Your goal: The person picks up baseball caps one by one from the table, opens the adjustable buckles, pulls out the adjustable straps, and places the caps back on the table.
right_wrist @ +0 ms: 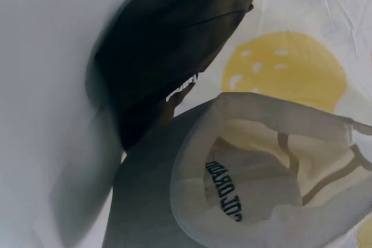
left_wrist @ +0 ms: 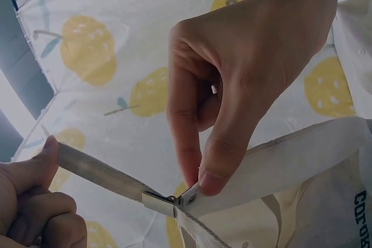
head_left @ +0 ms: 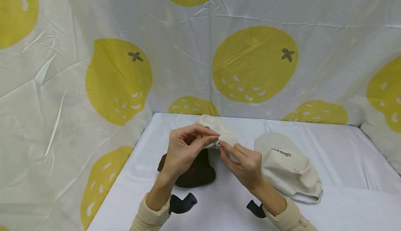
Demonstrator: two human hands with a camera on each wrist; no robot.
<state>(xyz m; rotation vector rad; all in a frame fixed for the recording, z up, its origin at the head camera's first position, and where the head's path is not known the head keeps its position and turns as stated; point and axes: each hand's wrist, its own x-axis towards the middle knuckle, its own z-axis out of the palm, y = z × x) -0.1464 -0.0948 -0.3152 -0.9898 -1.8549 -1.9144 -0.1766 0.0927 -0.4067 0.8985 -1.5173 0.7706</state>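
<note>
Both hands work at the back strap of a cream cap (head_left: 216,123), which is partly hidden behind them in the head view. My left hand (head_left: 185,147) pinches the cap's band between thumb and finger, beside a metal buckle (left_wrist: 158,202) in the left wrist view. The strap (left_wrist: 99,169) runs through that buckle, and my right hand (head_left: 245,163) pinches its end. In the right wrist view the same cap's open underside (right_wrist: 250,108) shows dark lettering inside; no hand appears there.
A dark brown cap (head_left: 197,172) lies on the white-covered table (head_left: 225,203) behind my left forearm. Another cream cap (head_left: 288,170), with dark lettering, lies by my right forearm. Black curved pieces (head_left: 185,203) show beside both cuffs. Lemon-print cloth (head_left: 181,50) hangs behind.
</note>
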